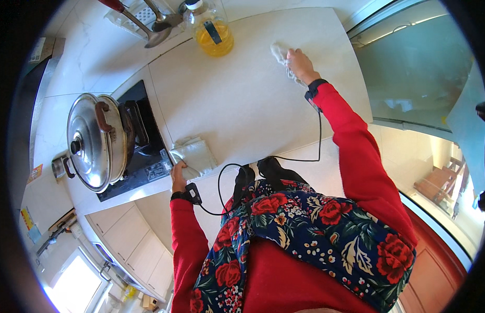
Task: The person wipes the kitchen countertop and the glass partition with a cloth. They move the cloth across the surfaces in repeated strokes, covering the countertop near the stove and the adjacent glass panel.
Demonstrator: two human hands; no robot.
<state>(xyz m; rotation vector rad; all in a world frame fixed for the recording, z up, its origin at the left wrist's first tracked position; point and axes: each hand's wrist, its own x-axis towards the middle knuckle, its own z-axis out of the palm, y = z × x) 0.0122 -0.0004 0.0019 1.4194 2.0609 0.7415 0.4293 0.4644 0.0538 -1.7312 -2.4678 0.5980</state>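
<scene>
On the far right part of the pale countertop (237, 99), my right hand (301, 65) is closed around a crumpled white rag (279, 53), which rests on the surface and bunches out past the fingers. My left hand (178, 176) is at the counter's near edge beside the stove, its fingers closed on the corner of a folded pale cloth (194, 155). That cloth lies flat close to the edge. Black bands circle both wrists, with a black cable (320, 135) running from them.
To the left, a large lidded steel pot (91, 141) sits on a black gas stove (143, 169). A bottle of yellow oil (215, 39) stands at the back, near a ladle (158, 37) and other utensils. A glass panel (414, 68) borders the counter's right side.
</scene>
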